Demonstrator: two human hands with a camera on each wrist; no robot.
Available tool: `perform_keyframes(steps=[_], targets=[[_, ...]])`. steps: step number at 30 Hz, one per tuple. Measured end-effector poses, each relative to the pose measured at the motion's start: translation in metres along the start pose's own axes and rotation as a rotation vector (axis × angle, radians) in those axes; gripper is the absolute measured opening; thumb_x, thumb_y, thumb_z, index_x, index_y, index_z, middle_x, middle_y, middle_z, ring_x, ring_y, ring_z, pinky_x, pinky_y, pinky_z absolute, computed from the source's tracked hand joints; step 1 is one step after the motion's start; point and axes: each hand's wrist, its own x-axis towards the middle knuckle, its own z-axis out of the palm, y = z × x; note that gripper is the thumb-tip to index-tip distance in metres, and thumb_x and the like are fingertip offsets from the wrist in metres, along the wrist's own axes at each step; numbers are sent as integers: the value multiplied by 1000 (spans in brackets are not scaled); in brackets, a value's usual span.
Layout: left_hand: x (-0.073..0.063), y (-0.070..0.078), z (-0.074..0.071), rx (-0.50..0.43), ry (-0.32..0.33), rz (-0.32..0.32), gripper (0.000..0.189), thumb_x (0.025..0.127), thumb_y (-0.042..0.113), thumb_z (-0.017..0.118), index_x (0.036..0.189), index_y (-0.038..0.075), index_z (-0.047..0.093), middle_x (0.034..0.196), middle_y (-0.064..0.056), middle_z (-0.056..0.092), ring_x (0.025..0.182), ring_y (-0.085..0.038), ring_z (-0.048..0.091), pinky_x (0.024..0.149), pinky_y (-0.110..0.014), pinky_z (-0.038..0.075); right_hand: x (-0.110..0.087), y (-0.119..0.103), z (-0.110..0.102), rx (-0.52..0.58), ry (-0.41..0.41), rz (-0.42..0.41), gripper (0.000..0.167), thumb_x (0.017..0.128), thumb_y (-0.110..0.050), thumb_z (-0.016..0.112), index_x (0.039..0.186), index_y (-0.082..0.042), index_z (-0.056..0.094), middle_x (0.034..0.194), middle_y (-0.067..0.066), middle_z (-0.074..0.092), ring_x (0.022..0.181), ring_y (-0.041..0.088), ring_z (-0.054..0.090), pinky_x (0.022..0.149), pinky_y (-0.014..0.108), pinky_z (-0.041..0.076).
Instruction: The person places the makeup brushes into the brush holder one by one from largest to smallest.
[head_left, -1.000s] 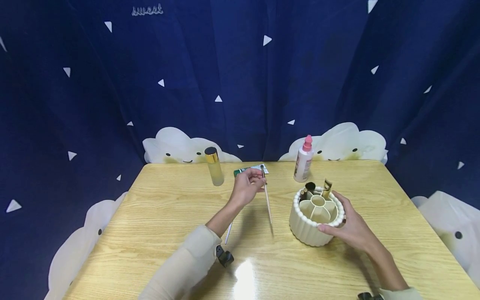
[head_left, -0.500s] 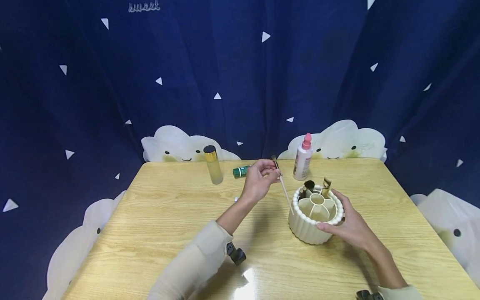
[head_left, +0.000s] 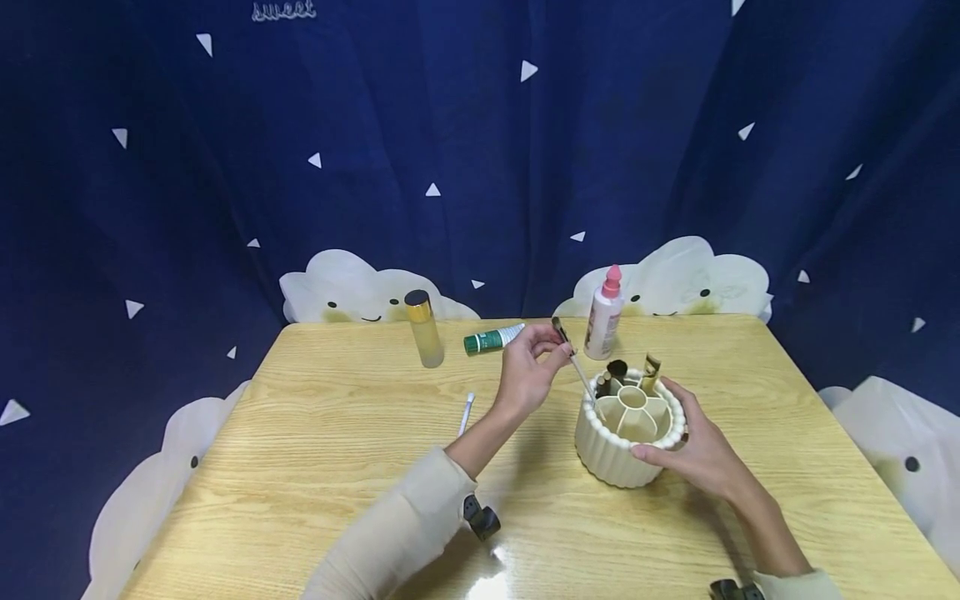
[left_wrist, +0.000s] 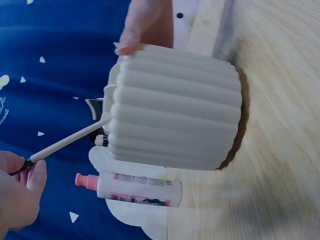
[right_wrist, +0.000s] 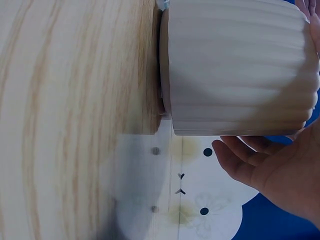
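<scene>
My left hand pinches a thin makeup brush near its dark bristle end, with the bristles up. The brush slants down to the right, and its pale handle end reaches over the near-left rim of a cream, ribbed makeup organizer. In the left wrist view the handle meets the organizer's scalloped rim. My right hand grips the organizer from the right, thumb at the front rim and fingers around the side. Inside, petal-shaped compartments hold a black-bristled brush, some handle ends and a gold-coloured item.
Behind the organizer stands a white bottle with a pink cap. A green and white tube lies at the back, right of a yellowish bottle with a gold and black cap. A thin white stick lies partly behind the left forearm.
My left hand has carried the brush rightward to the organizer, tilting it so the handle end reaches the rim. The tube and white stick show more now. The right hand stays on the organizer.
</scene>
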Motion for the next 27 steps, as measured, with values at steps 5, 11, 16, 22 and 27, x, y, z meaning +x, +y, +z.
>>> perform_keyframes(steps=[5,11,16,22,27], targets=[[-5,-6,2,89,-26,27,23,86,-2,63,107,-8,56,103,-25,64,91,-31,64,72,-13,50,0,3,2,4,4,-2,112,72,-38,81,152,-13,8,146,32,32,125,52,40,97,69,32],[-11,-13,4,143,-34,15,19,86,0,64,103,-5,56,98,-20,66,88,-21,65,74,-16,53,0,4,3,10,1,2,111,72,-38,81,152,-14,7,146,31,31,126,51,40,97,69,32],[-17,-19,6,141,-57,-4,19,85,-1,64,101,-5,56,97,-21,66,88,-19,65,76,-18,55,0,2,1,9,-1,1,111,72,-38,80,152,-14,7,146,31,31,126,51,40,97,69,32],[-22,-26,8,154,-93,-8,19,84,-4,64,101,-9,57,97,-25,65,89,-28,65,74,-17,55,0,1,1,7,-2,4,112,72,-37,81,153,-16,6,146,31,31,125,51,41,97,69,33],[-26,-29,9,169,-108,-16,18,82,-5,66,98,-8,58,92,-23,66,84,-23,67,73,-16,54,0,1,1,3,1,1,111,73,-37,80,153,-16,6,146,30,31,125,51,41,97,69,34]])
